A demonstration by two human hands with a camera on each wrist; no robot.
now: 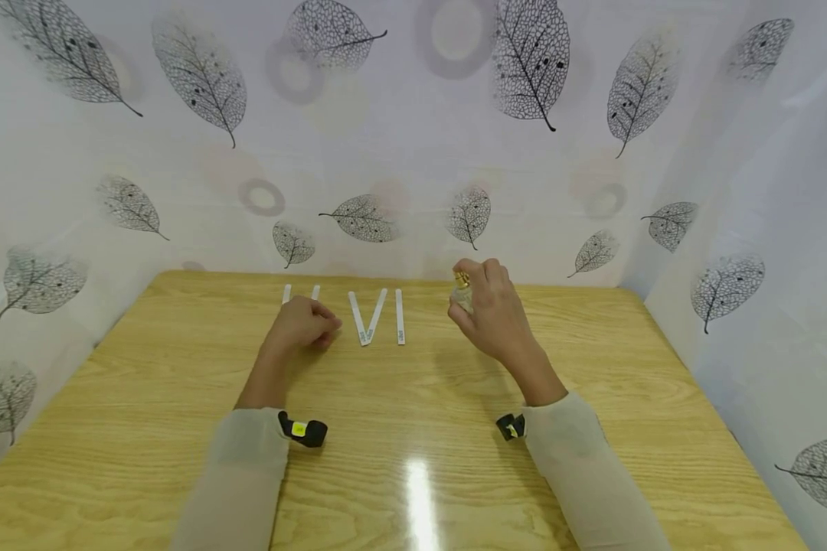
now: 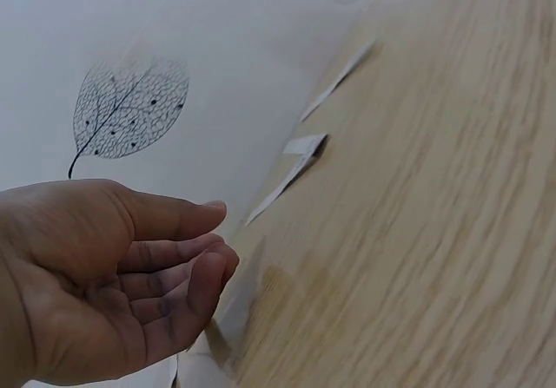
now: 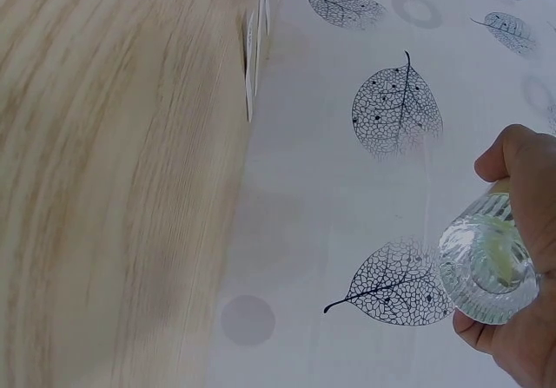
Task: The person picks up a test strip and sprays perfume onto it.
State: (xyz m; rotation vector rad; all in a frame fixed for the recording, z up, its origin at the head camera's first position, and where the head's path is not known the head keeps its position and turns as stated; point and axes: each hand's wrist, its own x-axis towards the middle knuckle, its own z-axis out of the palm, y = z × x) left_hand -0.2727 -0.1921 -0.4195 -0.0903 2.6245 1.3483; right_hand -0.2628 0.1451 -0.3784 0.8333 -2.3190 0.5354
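Note:
My right hand (image 1: 499,317) grips a small ribbed glass perfume bottle (image 3: 473,275) with a gold top (image 1: 462,277), held above the table; the index finger lies at that top. In the right wrist view the clear base of the bottle faces the camera. My left hand (image 1: 299,325) hovers at the left with loosely curled fingers and nothing between them. It partly covers two white paper strips (image 1: 315,291). Between the hands, two more strips (image 1: 356,315) meet at their lower ends in a V, and a single strip (image 1: 400,315) lies straight beside them.
The wooden table (image 1: 386,413) ends at the back against a pale curtain (image 1: 400,153) printed with dark leaves. More of this cloth hangs at both sides. A bright reflection shows on the tabletop near the front.

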